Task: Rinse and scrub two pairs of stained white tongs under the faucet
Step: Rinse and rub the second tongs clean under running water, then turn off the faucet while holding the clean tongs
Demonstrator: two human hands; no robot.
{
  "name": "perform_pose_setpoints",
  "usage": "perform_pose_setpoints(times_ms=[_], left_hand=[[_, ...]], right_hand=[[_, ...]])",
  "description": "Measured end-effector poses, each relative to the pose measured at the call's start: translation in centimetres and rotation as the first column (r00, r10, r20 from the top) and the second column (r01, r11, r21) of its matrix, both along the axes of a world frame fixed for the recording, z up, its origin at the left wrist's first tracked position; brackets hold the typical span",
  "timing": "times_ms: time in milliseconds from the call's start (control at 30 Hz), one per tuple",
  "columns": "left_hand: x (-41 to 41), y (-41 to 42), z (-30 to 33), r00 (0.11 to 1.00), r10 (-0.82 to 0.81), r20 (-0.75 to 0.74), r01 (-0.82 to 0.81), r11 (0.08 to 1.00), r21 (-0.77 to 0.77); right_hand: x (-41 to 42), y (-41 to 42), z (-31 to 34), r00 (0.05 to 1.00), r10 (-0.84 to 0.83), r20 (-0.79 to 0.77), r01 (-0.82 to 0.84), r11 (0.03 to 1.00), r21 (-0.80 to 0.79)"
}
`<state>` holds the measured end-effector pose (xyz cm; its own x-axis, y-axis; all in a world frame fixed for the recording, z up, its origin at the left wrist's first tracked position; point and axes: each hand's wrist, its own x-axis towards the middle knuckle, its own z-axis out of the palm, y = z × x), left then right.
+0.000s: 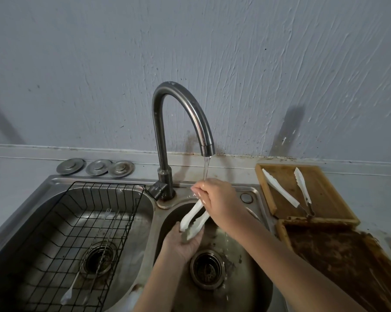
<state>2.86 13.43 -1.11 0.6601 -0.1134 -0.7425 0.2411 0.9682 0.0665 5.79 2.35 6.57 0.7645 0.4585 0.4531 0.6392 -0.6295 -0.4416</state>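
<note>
Now we clamp one pair of tongs (193,218) over the right sink basin (246,278), right hand (217,198) pinching the far end under the stream (206,167), left hand (185,243) cupping the near end.

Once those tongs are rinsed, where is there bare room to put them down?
The counter left of the three round plugs is bare. The wooden tray on the right has room between and below the second tongs. The wire basket in the left basin holds only thin utensils. It is crowded in the right basin, where both hands hold the tongs under the faucet.
</note>
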Motion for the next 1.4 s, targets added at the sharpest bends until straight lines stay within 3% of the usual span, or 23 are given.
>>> perform_pose_setpoints(times_ms=[100,167,300,367,433,500,567,667,800,967,1067,1167,1300,1400], left_hand=[[0.8,1.5,0.4,0.999,0.029,0.019,-0.032,0.985,0.17],[1.4,2.6,0.3,0.999,0.039,0.038,-0.048,0.96,0.276],[2.1,3.4,0.2,0.997,-0.053,0.056,0.02,0.882,0.471],[1.5,2.6,0.5,0.984,-0.166,0.062,0.095,0.791,0.605],[1.0,1.9,0.8,0.954,-0.298,0.026,0.171,0.615,0.77],[0.7,2.0,0.8,0.937,-0.345,-0.053,0.194,0.39,0.9],[0.7,3.2,0.3,0.942,-0.296,-0.161,0.224,0.193,0.955],[1.1,5.2,1.0,0.966,-0.17,-0.193,0.185,-0.063,0.981],[3.3,6.7,1.4,0.935,-0.181,-0.306,0.222,-0.375,0.9],[4.6,5.9,1.1,0.905,-0.079,-0.418,0.313,-0.542,0.78],[4.7,6.2,1.4,0.842,-0.067,-0.536,0.375,-0.641,0.67],[5.2,6.2,2.2,0.778,-0.048,-0.626,0.4,-0.731,0.553],[6.3,6.2,2.9,0.774,-0.05,-0.631,0.416,-0.711,0.567],[6.4,6.1,2.9,0.778,-0.054,-0.625,0.431,-0.678,0.595]], right_hand=[[-0.6,-2.0,-0.4,0.998,-0.057,-0.02,0.049,0.955,-0.293],[-0.9,-3.1,-0.8,0.986,-0.095,-0.134,0.035,0.918,-0.396],[-1.8,-3.3,-3.7,0.903,-0.127,-0.411,-0.07,0.899,-0.432],[-2.5,-2.7,-5.3,0.761,-0.134,-0.634,-0.099,0.943,-0.317],[-3.3,-2.1,-6.4,0.577,-0.086,-0.812,0.001,0.995,-0.105],[-4.0,-1.7,-7.1,0.468,0.011,-0.884,0.142,0.986,0.087],[-4.3,-1.9,-7.4,0.436,0.095,-0.895,0.198,0.96,0.199],[-4.3,-2.5,-7.4,0.398,0.222,-0.89,0.215,0.921,0.326],[-4.4,-3.1,-7.6,0.378,0.341,-0.861,0.198,0.878,0.435],[-4.8,-3.7,-7.3,0.324,0.425,-0.845,0.194,0.845,0.499],[-4.8,-4.3,-7.1,0.354,0.389,-0.85,0.185,0.862,0.472],[-4.2,-4.8,-7.2,0.466,0.309,-0.829,0.142,0.899,0.415],[-3.4,-5.0,-6.3,0.611,0.247,-0.752,0.174,0.885,0.433],[-3.8,-4.7,-6.6,0.815,0.092,-0.572,0.192,0.889,0.416]])
